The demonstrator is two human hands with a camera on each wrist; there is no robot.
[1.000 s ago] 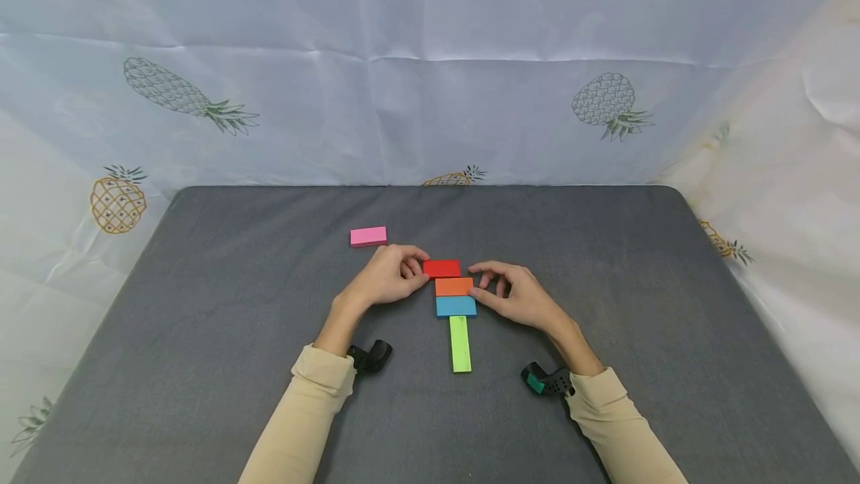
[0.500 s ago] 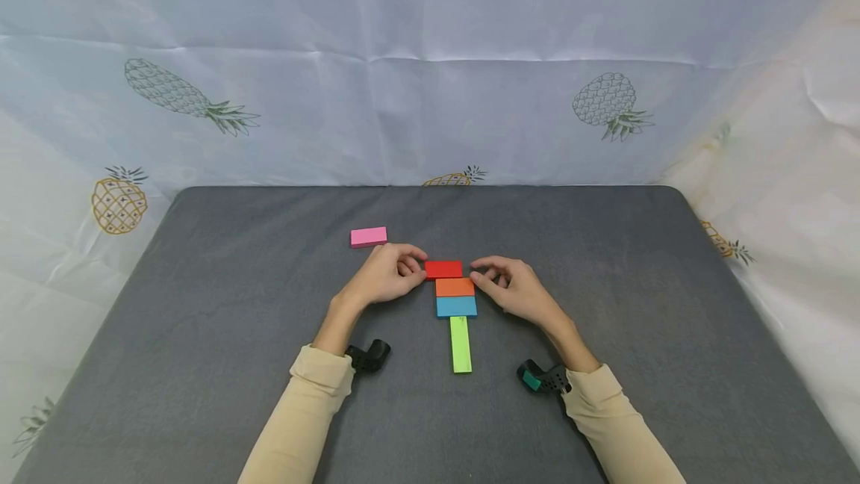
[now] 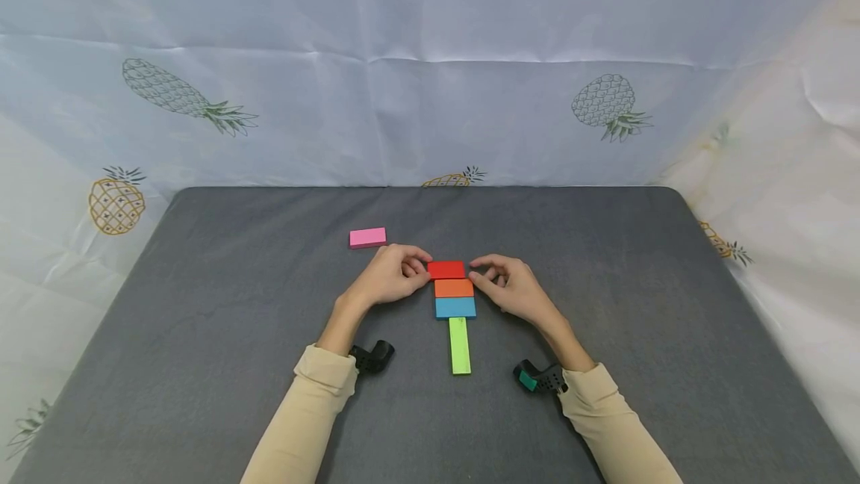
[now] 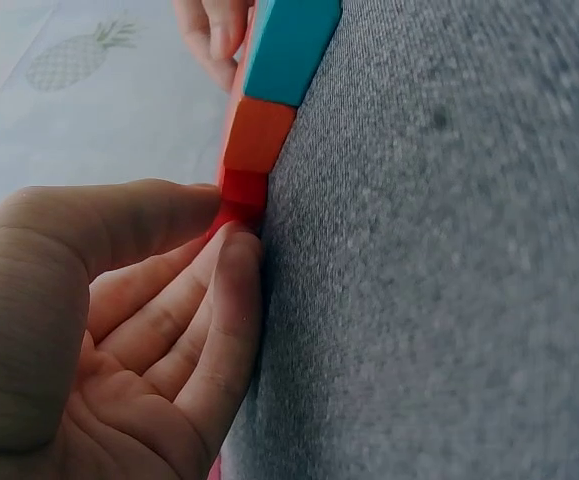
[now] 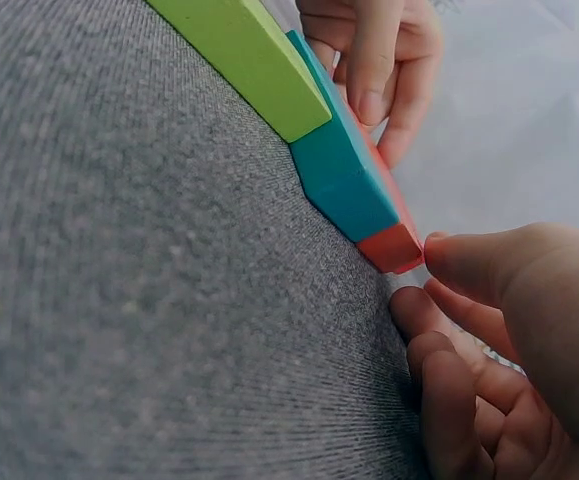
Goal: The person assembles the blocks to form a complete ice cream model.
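Note:
Four flat blocks stand in line on the grey table: a red block [image 3: 446, 270], an orange block [image 3: 454, 288], a blue block [image 3: 455, 308] and a lime green block [image 3: 460, 346] set lengthwise. My left hand [image 3: 390, 275] pinches the red block's left end between thumb and fingers. The left wrist view shows those fingertips against the red block [image 4: 244, 188]. My right hand [image 3: 510, 288] is at the other side, fingers loosely bent, holding nothing. Its thumb tip is right at the corner where the orange block [image 5: 391, 247] and red block end.
A pink block [image 3: 367, 238] lies farther back, left of the line and just beyond my left hand. The table [image 3: 605, 245] is covered in grey cloth. Behind it hangs a pale curtain [image 3: 430, 110] with printed pineapples.
My left hand has slid the red block slightly right, more nearly in line with the orange one. My right thumb has moved up from the orange block's side toward the red block's corner.

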